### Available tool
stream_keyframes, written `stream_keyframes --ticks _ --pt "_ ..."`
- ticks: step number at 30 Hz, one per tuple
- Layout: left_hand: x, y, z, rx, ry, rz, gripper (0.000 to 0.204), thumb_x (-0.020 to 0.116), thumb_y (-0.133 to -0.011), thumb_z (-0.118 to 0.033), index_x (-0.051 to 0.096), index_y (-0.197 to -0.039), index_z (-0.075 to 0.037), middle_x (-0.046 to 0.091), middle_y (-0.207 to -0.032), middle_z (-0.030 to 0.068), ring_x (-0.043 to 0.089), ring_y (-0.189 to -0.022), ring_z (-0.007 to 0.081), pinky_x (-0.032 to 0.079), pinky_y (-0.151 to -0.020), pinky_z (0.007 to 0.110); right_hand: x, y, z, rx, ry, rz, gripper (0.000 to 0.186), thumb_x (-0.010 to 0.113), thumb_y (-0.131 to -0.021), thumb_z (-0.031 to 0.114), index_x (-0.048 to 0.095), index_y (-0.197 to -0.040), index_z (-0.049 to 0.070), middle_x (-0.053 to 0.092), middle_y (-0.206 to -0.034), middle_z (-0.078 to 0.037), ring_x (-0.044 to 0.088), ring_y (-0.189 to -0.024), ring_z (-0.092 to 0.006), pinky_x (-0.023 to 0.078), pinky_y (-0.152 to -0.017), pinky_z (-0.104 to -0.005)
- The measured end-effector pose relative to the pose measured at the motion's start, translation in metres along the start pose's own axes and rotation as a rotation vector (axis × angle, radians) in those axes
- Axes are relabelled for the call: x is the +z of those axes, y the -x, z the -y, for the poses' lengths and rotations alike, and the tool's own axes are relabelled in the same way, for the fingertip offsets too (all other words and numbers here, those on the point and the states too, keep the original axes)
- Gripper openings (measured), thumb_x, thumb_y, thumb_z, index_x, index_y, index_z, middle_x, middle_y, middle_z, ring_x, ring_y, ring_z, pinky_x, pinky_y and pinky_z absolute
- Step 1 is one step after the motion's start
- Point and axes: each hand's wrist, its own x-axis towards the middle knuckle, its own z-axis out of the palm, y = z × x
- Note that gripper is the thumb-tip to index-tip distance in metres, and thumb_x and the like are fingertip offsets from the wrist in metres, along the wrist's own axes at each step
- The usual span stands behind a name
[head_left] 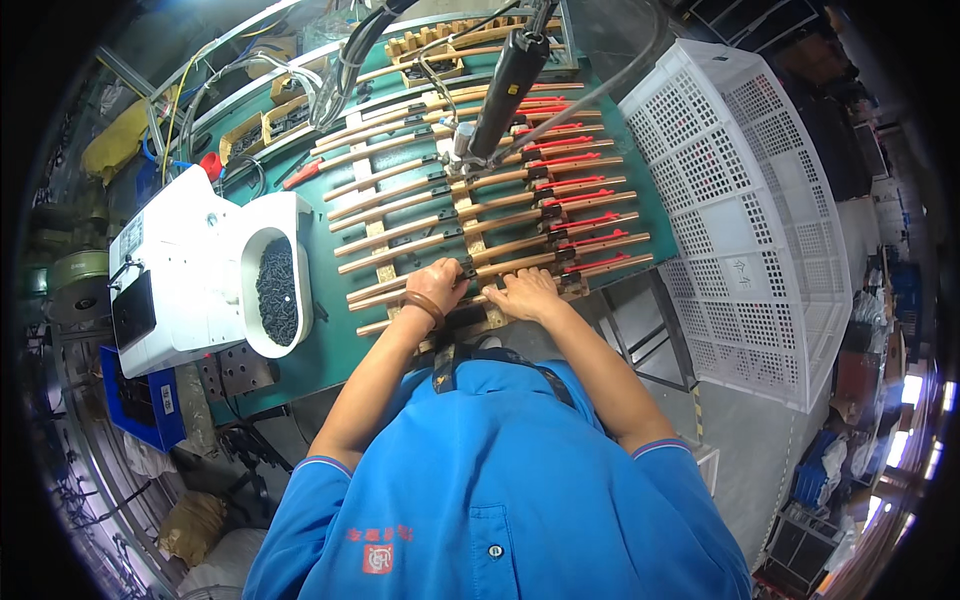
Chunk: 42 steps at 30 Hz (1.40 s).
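Observation:
Rows of long wooden slats (pixel 395 228) lie on a wooden jig over the green bench, with black fittings (pixel 550 211) and red pieces (pixel 590 220) along them. My left hand (pixel 432 285) is closed around a front slat at a small black fitting, which its fingers partly hide. My right hand (pixel 525 295) lies just right of it, fingers spread over the front slats. A black cylindrical tool (pixel 505 90) with a metal tip hangs above the middle rows.
A white machine (pixel 170 280) with a bowl of black screws (pixel 283 292) stands at left, above a blue bin (pixel 140 420). A red-handled tool (pixel 300 172) and small boxes (pixel 243 135) lie behind. A large white perforated crate (pixel 725 200) stands right of the green bench (pixel 280 385).

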Motion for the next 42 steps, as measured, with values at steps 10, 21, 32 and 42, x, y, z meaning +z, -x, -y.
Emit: stream_keyframes --ticks 10,21,32,42 --pt "-0.005 -0.007 0.003 -0.025 -0.011 0.073 0.025 0.071 -0.074 -0.029 0.060 -0.080 -0.008 0.064 -0.079 0.0079 0.063 -0.071 0.0292 0.051 -0.062 0.039 -0.003 -0.004 0.007 0.046 -0.021 0.009 0.070 0.034 -0.088 0.060 0.061 -0.115 0.001 0.054 -0.123 -0.022 0.046 -0.119 -0.0358 0.034 -0.100 -0.0446" --pt "-0.031 -0.021 -0.014 0.000 -0.071 0.220 0.023 0.067 -0.077 -0.029 0.058 -0.084 -0.009 0.064 -0.084 0.0091 0.063 -0.075 0.0303 0.051 -0.064 0.040 0.006 -0.004 0.003 -0.049 -0.042 -0.083 0.061 0.039 -0.088 0.054 0.068 -0.098 0.000 0.065 -0.101 -0.021 0.057 -0.103 -0.0326 0.041 -0.089 -0.0431" --pt "-0.036 -0.021 -0.021 -0.008 -0.095 0.190 0.023 0.069 -0.076 -0.027 0.059 -0.082 -0.007 0.064 -0.079 0.0098 0.063 -0.072 0.0296 0.050 -0.061 0.040 0.011 0.033 -0.024 -0.430 -0.312 -0.432 0.033 0.053 -0.090 0.029 0.062 -0.103 0.000 0.056 -0.107 -0.014 0.052 -0.102 -0.0304 0.042 -0.088 -0.0402" --pt "-0.006 -0.002 -0.004 -0.024 -0.067 0.068 0.019 0.070 -0.074 -0.023 0.058 -0.080 -0.009 0.062 -0.078 0.0081 0.062 -0.071 0.0296 0.050 -0.060 0.039 -0.012 0.065 -0.016 -0.339 -1.007 -0.797 0.010 0.066 -0.080 0.005 0.061 -0.089 0.001 0.059 -0.088 -0.006 0.060 -0.075 -0.0150 0.048 -0.069 -0.0259"
